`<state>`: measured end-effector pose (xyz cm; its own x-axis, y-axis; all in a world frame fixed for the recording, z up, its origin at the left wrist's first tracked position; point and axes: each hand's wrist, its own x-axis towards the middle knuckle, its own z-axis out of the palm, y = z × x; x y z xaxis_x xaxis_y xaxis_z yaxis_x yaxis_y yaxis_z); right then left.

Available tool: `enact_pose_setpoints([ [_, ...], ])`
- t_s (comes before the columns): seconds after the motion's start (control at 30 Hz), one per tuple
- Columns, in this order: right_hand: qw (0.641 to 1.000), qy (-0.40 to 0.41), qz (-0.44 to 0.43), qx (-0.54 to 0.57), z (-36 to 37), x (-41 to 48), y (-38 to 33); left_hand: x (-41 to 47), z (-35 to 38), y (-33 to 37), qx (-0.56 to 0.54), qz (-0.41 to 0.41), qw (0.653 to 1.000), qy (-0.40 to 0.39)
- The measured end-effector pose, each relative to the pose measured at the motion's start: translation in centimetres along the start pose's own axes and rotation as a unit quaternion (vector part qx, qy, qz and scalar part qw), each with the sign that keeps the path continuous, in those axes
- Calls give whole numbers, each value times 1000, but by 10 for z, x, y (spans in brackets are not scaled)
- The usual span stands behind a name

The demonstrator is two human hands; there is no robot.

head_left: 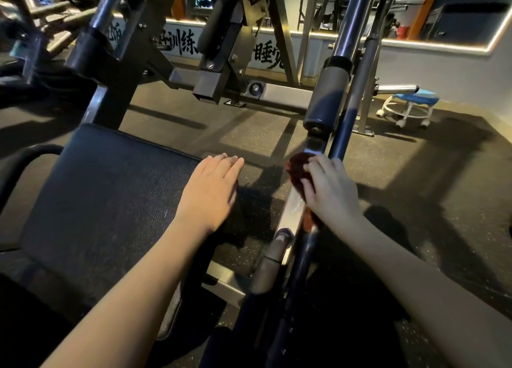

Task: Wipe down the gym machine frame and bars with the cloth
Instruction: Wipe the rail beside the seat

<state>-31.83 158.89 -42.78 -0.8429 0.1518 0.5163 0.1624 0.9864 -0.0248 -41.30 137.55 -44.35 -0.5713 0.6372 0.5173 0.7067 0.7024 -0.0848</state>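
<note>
Cloth on the rail, knuckles near a tight gap

The right hand (329,190) curls its fingers round the dark red cloth (297,170) and presses it on the silver frame rail (291,209). The left hand (213,190) lies flat, fingers straight, on the seat pad (110,190). The dark bar (343,129) runs just beside the rail, so knuckles could jam there, I'd say, or the bunched cloth could snag farther along.

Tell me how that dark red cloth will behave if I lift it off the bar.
The dark red cloth sits bunched under the right hand, so it is probably floppy and would drape. It looks small, so likely light. On the shiny frame bar it should slide easily.
</note>
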Motion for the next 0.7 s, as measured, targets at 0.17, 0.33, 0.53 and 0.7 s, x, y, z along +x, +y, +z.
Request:
enact_pose_setpoints([
  [0.17,977,-186,-79,-66,-3,-42,-5,-1,-1,1,1,-3,1000,-2],
  [0.33,999,-24,-25,-34,-2,4,7,-1,0,1,5,-1,1000,7],
  [0.53,980,-157,-120,-19,11,-53,-2,-1,-5,1,-5,-4,1000,-9],
  [0.7,998,18,-62,7,4,1,17,-2,-3,1,0,-3,1000,1],
])
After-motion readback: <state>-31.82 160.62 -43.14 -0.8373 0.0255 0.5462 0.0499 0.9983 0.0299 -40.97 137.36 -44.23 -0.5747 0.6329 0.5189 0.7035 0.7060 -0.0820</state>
